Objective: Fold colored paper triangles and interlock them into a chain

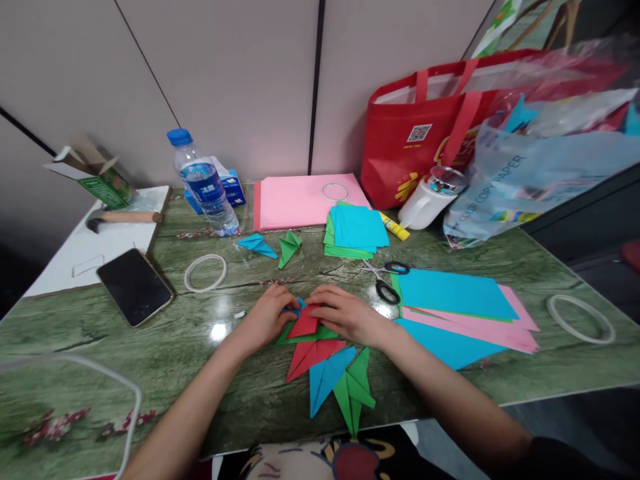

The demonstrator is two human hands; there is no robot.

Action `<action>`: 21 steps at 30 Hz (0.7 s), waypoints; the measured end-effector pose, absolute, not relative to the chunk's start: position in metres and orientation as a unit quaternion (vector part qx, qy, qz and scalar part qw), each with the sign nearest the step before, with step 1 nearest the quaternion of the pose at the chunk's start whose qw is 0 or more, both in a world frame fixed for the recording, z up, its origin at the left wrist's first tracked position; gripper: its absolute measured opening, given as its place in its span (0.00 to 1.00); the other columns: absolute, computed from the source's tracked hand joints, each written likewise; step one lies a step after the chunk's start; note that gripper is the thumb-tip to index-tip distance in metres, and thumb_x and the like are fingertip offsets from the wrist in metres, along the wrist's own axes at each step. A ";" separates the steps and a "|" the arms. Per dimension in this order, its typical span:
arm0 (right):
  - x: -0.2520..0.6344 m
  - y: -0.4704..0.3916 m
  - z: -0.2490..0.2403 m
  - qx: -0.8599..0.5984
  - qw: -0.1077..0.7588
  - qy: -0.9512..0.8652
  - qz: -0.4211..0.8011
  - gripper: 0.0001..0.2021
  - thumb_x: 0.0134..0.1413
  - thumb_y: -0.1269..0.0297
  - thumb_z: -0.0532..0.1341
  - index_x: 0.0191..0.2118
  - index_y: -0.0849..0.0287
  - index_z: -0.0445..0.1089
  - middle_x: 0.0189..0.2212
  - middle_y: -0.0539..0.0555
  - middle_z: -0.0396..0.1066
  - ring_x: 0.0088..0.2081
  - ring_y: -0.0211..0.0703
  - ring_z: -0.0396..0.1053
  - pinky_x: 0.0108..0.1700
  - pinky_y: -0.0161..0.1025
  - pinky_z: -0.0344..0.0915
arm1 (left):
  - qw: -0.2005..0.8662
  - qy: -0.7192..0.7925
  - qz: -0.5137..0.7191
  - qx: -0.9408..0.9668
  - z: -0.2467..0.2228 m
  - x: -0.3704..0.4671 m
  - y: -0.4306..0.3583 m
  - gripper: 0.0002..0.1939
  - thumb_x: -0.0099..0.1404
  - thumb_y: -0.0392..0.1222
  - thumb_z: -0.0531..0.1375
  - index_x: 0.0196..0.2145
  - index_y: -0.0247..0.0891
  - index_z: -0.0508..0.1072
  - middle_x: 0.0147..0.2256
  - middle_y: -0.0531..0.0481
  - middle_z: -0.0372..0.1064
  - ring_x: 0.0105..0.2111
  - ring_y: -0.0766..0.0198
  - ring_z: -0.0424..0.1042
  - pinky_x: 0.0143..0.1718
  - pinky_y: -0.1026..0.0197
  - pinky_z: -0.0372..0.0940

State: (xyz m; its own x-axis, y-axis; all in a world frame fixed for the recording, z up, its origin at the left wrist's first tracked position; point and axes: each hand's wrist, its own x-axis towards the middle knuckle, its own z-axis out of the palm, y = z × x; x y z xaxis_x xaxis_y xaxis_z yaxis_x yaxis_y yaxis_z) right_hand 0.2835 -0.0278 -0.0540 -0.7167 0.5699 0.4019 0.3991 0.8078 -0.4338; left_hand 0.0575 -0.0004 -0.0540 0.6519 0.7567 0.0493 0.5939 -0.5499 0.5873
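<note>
Both hands meet over a chain of folded paper pieces in the middle of the table. The fingers of my left hand (pixel 269 312) are closed on a blue edge of the chain. My right hand (pixel 345 312) bends over a red folded paper piece (pixel 305 323), its fingers pressing on the top. Toward my body the chain runs on through another red piece (pixel 316 355), a blue piece (pixel 331 375) and green pieces (pixel 356 387). Beyond my hands lie a loose blue folded piece (pixel 257 245) and a green one (pixel 289 248). My fingers hide part of the folds.
Scissors (pixel 384 277) lie beside blue and pink paper strips (pixel 460 295). Behind are cut paper squares (pixel 359 227), a glue stick (pixel 395 227), a white mug (pixel 431 200) and a red bag (pixel 405 133). Leftward stand a water bottle (pixel 207 187), a phone (pixel 135 287) and a hammer (pixel 127 217).
</note>
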 end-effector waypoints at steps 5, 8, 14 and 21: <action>0.282 -0.029 -0.054 -0.274 0.257 -0.915 0.143 0.10 0.61 0.70 0.53 0.44 0.60 0.70 0.43 0.58 0.72 0.49 0.47 0.63 0.48 0.45 0.66 | 0.283 0.396 0.142 0.862 -0.049 0.060 0.000 0.05 0.57 0.30 0.61 0.31 0.37 0.71 0.32 0.50 0.70 0.37 0.58 0.66 0.39 0.58 0.61; 0.282 -0.031 -0.055 -0.292 0.244 -0.911 0.160 0.11 0.62 0.71 0.51 0.44 0.60 0.69 0.42 0.58 0.72 0.46 0.45 0.66 0.46 0.43 0.68 | 0.303 0.398 0.130 0.856 -0.047 0.061 0.002 0.04 0.55 0.30 0.61 0.28 0.37 0.71 0.29 0.51 0.70 0.35 0.59 0.66 0.38 0.59 0.60; 0.280 -0.032 -0.054 -0.311 0.210 -0.907 0.191 0.09 0.60 0.73 0.52 0.43 0.61 0.68 0.41 0.59 0.71 0.47 0.45 0.66 0.47 0.43 0.67 | 0.314 0.402 0.126 0.851 -0.048 0.063 0.003 0.04 0.56 0.31 0.62 0.27 0.36 0.71 0.28 0.51 0.70 0.35 0.60 0.65 0.37 0.60 0.59; 0.280 -0.033 -0.053 -0.309 0.202 -0.912 0.178 0.12 0.60 0.72 0.52 0.47 0.60 0.68 0.43 0.57 0.71 0.46 0.45 0.67 0.48 0.43 0.66 | 0.288 0.371 0.165 0.867 -0.054 0.062 -0.002 0.06 0.61 0.30 0.57 0.28 0.36 0.68 0.29 0.51 0.67 0.35 0.61 0.63 0.39 0.59 0.59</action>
State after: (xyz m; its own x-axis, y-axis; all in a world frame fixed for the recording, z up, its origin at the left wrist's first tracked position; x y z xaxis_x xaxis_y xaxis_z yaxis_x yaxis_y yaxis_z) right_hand 0.2799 -0.0327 -0.0534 -0.7281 0.6351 0.2580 0.4916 0.7460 -0.4492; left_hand 0.0616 -0.0024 -0.0536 0.6696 0.7392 0.0722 0.5490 -0.5581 0.6222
